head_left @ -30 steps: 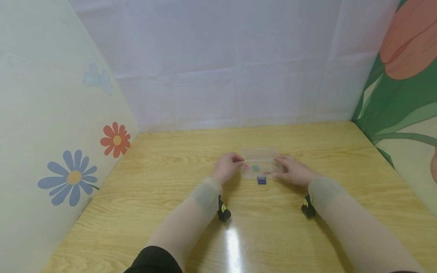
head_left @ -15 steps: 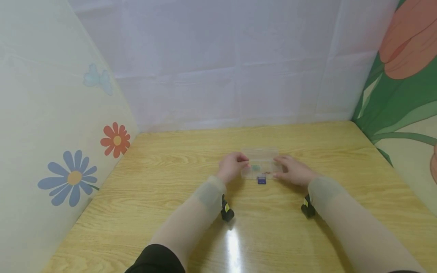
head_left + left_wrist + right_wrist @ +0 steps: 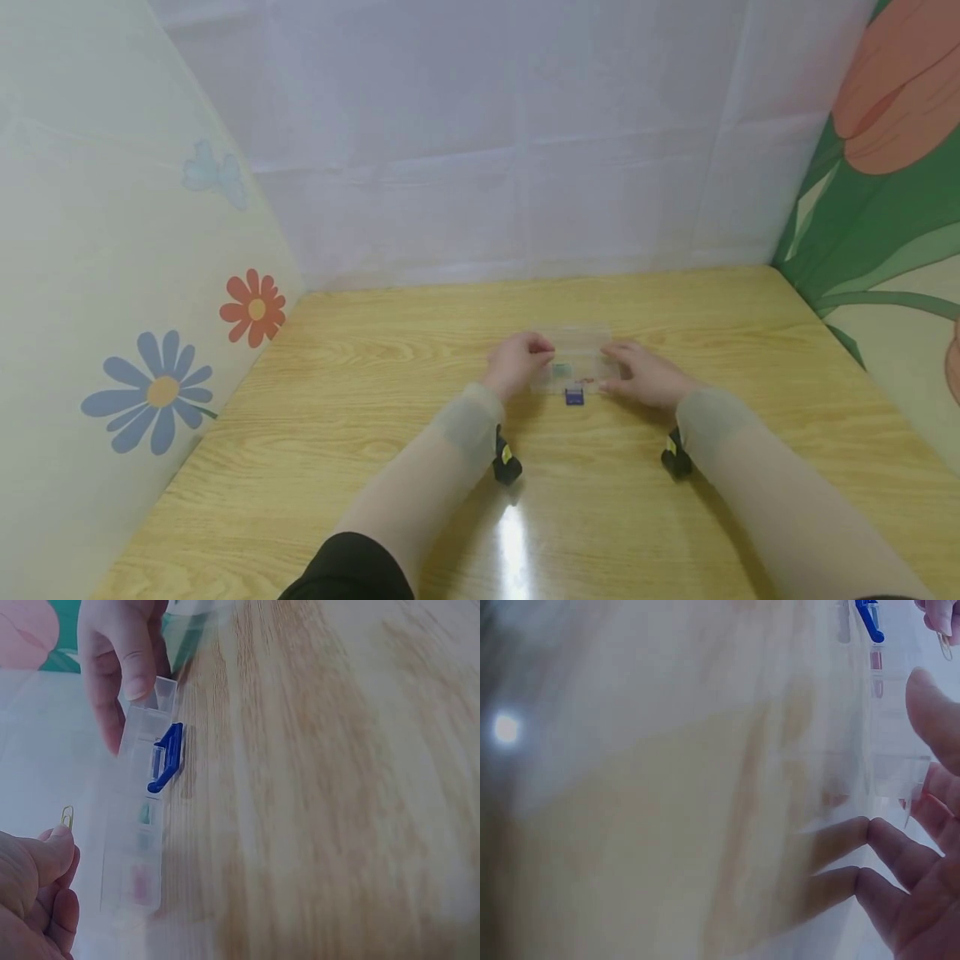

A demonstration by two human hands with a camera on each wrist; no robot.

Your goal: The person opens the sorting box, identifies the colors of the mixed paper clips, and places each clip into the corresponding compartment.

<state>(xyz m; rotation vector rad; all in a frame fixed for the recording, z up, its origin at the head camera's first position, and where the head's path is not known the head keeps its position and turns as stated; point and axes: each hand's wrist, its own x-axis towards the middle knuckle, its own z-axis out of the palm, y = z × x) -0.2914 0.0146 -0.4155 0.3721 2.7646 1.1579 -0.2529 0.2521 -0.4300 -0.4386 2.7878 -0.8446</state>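
A clear plastic compartment box (image 3: 594,367) lies on the table with its lid (image 3: 573,338) raised at the back. My left hand (image 3: 519,367) is over the box's left part and pinches a yellow paper clip (image 3: 68,817) between thumb and fingertips. The clip points upward in the left wrist view. My right hand (image 3: 645,375) holds the box's right end, thumb at the front and fingers toward the back. A blue latch (image 3: 574,397) hangs at the front wall. Small green pieces (image 3: 561,368) and red pieces (image 3: 586,381) lie in separate compartments; pink ones (image 3: 141,885) show through the wall.
The wood-grain table (image 3: 375,333) extends around the box on all sides. Behind it hangs a white cloth (image 3: 480,167). Flower-patterned panels stand at the left (image 3: 97,250) and right (image 3: 900,250).
My left hand has moved a little to the right over the box, covering the pink pieces in the head view. My right hand and the box have stayed in place.
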